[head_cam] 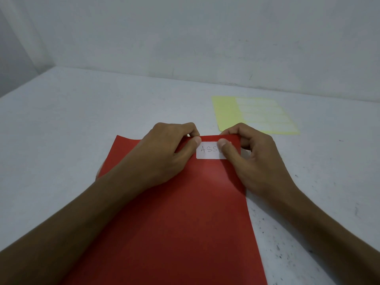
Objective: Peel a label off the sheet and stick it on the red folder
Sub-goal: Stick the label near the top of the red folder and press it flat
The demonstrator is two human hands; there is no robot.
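A pale grey worktop (pixel 82 130) carries everything, and one red folder (pixel 181 212) lies on it, running from the grip toward the viewer until the lower frame edge cuts it off. Two bare forearms reach in from the bottom corners and meet at the folder's far edge. The left hand (pixel 164 153) lies knuckles up with its fingers curled over that edge and its thumb pressing down on the left end of the label; the right hand (pixel 253 155) mirrors it, fingers hooked over the far right corner and thumb flat on the label's right end. Both hands are thus closed in a pinch on the folder's edge with the label under the thumbs. One yellow label sheet (pixel 255 115) lies beyond and to the right of the grip, its near corner hidden behind the right hand's fingers; its remaining white labels are too washed out to count. One white label (pixel 208 151) sits flat on the folder between the thumbs, showing handwritten "ASS" before the right thumb covers the rest.
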